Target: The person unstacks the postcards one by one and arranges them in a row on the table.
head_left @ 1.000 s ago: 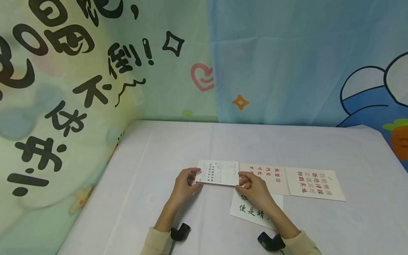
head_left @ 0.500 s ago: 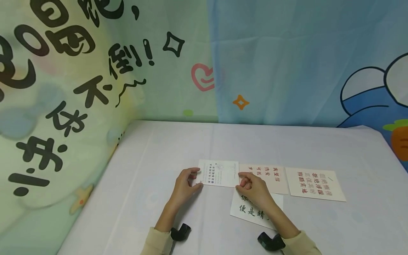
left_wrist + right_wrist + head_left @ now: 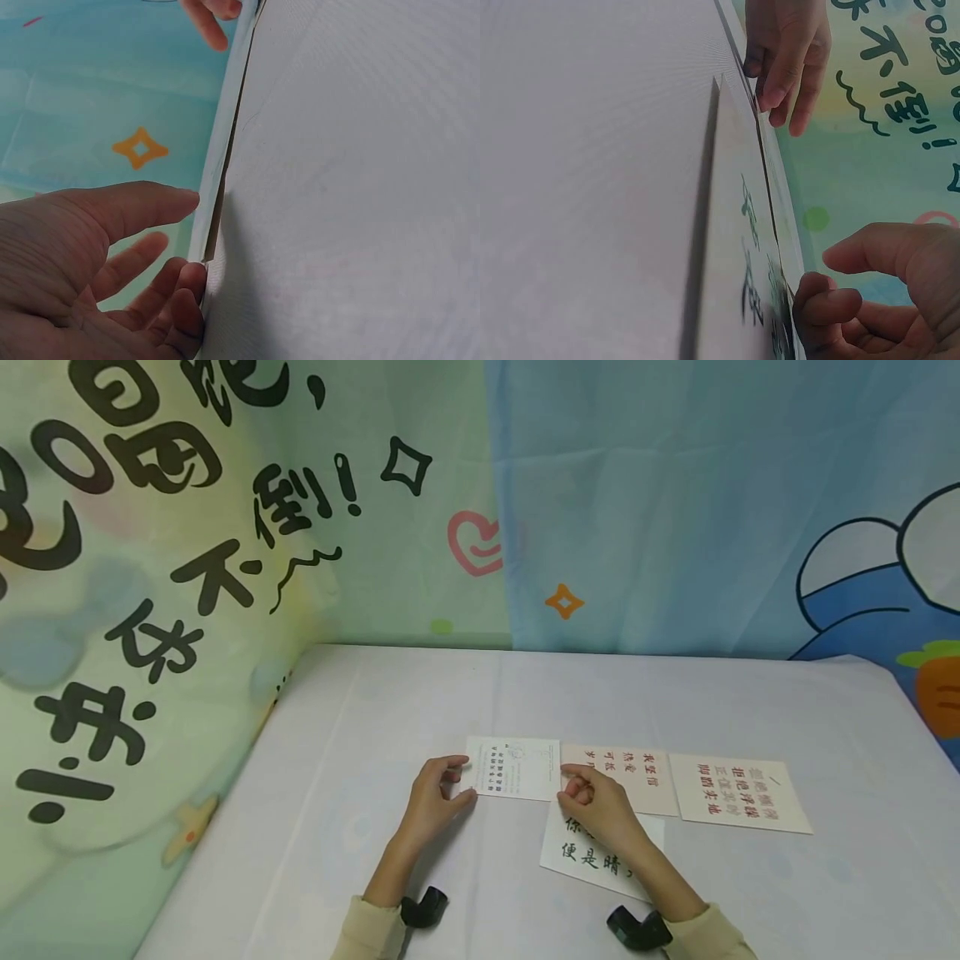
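Observation:
A white printed postcard [image 3: 525, 768] lies on the white tabletop in the head view. At its left edge is my left hand [image 3: 438, 793], index finger by the upper corner and thumb by the lower one. Opposite, my right hand [image 3: 600, 806] has its thumb and index finger at the postcard's right edge. In the left wrist view the left thumb [image 3: 161, 206] and fingertips meet the card's edge. The right wrist view shows a gap between the right thumb [image 3: 862, 247] and the cards. A white card with green writing [image 3: 570, 852] lies partly under the right hand.
Two cream cards with red writing lie right of the postcard: one adjoining card [image 3: 652, 793], partly covered by the right hand, and one farther card [image 3: 787, 793]. Black wrist cameras [image 3: 425, 907] sit at both wrists. Printed cloth [image 3: 637, 527] stands behind the table.
The postcard's near edge has come down and it now lies flatter. The left fingertips have drawn slightly back to its edge; the right hand has hardly moved.

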The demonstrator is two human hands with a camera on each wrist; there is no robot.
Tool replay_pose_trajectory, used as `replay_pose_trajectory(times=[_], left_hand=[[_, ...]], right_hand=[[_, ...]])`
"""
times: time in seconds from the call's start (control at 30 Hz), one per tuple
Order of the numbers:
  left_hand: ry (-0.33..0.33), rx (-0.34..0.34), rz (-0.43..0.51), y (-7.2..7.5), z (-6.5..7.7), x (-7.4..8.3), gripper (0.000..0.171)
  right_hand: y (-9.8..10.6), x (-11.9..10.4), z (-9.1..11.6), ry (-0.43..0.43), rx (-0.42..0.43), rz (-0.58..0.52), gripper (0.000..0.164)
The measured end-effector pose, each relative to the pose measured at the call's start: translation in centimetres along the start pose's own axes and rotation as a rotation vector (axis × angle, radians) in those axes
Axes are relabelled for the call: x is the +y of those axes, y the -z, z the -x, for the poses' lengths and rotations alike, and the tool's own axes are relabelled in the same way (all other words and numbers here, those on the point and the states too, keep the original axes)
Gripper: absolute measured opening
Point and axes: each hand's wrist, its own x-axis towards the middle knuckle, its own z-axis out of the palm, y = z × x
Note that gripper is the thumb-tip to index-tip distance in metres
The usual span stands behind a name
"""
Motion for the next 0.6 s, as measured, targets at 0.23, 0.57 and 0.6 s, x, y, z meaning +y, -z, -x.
replay_pose_trajectory(times=[0.23, 0.57, 0.6], left_hand=[[0.033, 0.003, 0.023, 0.0, -0.1, 0.3, 0.058], [-0.002, 0.03, 0.041, -0.3, 0.2, 0.6, 0.057], [-0.001, 0.032, 0.049, -0.3, 0.2, 0.7, 0.057]], right_hand=[[0.6, 0.2, 0.4, 0.005, 0.02, -0.003, 0.039], [1.8, 0.1, 1.3, -0.009, 0.049, 0.005, 0.034], [1.9, 0.2, 1.4, -0.01, 0.051, 0.003, 0.034]])
